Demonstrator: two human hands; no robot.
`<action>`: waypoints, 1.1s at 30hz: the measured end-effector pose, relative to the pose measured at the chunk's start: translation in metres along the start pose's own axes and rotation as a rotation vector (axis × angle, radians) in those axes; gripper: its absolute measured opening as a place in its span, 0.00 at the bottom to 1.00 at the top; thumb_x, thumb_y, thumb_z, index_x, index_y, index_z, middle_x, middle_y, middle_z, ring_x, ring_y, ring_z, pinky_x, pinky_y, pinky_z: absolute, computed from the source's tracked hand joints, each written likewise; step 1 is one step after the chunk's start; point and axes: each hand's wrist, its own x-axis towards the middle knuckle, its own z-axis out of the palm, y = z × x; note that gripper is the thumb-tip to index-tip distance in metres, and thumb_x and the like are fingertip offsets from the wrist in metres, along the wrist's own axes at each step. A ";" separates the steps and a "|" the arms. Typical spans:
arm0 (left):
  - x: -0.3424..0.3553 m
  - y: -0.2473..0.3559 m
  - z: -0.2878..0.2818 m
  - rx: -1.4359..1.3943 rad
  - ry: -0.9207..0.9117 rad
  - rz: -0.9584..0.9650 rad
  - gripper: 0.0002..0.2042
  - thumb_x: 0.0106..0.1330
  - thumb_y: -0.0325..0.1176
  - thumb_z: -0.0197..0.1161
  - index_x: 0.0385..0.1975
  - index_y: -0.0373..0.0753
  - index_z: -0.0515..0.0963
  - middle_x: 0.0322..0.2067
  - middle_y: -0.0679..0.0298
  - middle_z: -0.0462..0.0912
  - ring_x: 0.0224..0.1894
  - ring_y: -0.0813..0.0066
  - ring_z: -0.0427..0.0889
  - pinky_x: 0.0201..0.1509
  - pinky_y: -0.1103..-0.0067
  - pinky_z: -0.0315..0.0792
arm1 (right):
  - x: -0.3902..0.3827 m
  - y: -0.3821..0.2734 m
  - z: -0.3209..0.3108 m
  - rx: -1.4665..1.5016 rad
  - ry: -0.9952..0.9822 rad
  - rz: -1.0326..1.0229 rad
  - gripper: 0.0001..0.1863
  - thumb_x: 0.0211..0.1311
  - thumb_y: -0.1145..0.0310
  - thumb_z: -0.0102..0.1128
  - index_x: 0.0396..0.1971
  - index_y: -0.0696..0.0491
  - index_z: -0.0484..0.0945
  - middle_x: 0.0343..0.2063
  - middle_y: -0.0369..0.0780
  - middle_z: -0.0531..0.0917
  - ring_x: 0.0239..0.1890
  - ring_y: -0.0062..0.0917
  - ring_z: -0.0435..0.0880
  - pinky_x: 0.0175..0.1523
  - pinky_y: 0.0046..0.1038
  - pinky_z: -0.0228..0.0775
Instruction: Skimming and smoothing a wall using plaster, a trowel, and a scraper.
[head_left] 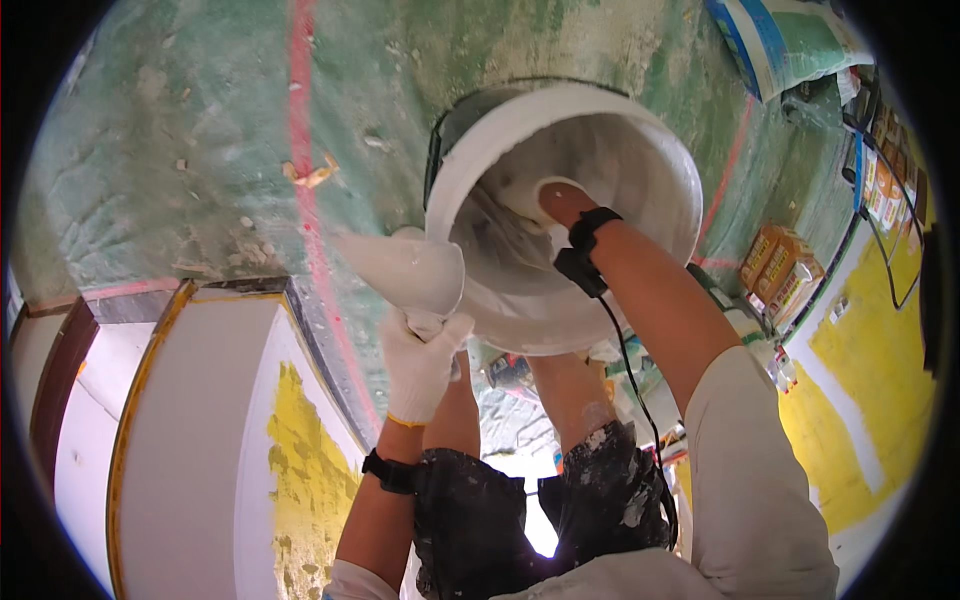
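Note:
A large white bucket (685, 190), smeared pale inside and round the rim, is tipped with its mouth toward me. My right hand (552, 215) reaches into it in a white glove. Its fingers blend with the pale inside, so what they touch or hold is unclear. Just left of the bucket rim, my gloved left hand (425, 365) is closed round the short grip of a whitish, tapering scoop-like tool (405, 272). The tool's broad end lies close to the rim and its narrow end points left. Both wrists wear black straps.
Stained green sheeting (210, 150) with red tape (303, 120) covers the floor. Orange-brown boxes (780, 268) stand at right, with a blue-and-white bag (790, 45) beyond. A black cable (640, 400) hangs from my right wrist. A white panel (195, 400) rises at left.

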 end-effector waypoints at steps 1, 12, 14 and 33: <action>-0.001 -0.005 0.007 0.001 -0.006 0.003 0.17 0.58 0.25 0.74 0.45 0.34 0.75 0.30 0.64 0.82 0.20 0.83 0.76 0.18 0.83 0.68 | 0.007 0.022 -0.014 0.000 0.014 -0.008 0.23 0.70 0.52 0.56 0.52 0.52 0.87 0.54 0.49 0.86 0.57 0.44 0.84 0.55 0.41 0.76; -0.046 0.033 -0.027 0.219 -0.002 0.212 0.16 0.63 0.30 0.73 0.46 0.38 0.73 0.28 0.70 0.79 0.29 0.81 0.82 0.24 0.82 0.75 | -0.155 0.010 -0.082 -0.377 -0.548 -0.114 0.09 0.65 0.59 0.67 0.37 0.47 0.79 0.27 0.31 0.81 0.20 0.17 0.74 0.21 0.26 0.67; -0.058 0.054 -0.050 0.485 -0.038 0.312 0.19 0.61 0.33 0.79 0.46 0.33 0.78 0.32 0.63 0.85 0.33 0.75 0.84 0.41 0.77 0.78 | -0.240 -0.035 -0.061 -0.286 -0.280 0.027 0.10 0.62 0.64 0.64 0.39 0.52 0.77 0.25 0.38 0.81 0.23 0.26 0.79 0.29 0.30 0.72; -0.083 0.151 0.004 1.240 -0.655 0.734 0.09 0.60 0.31 0.65 0.40 0.41 0.81 0.32 0.51 0.85 0.38 0.43 0.82 0.40 0.58 0.76 | -0.352 0.033 -0.106 -0.487 0.330 -0.947 0.02 0.64 0.69 0.60 0.33 0.50 0.77 0.32 0.41 0.81 0.38 0.45 0.81 0.45 0.43 0.72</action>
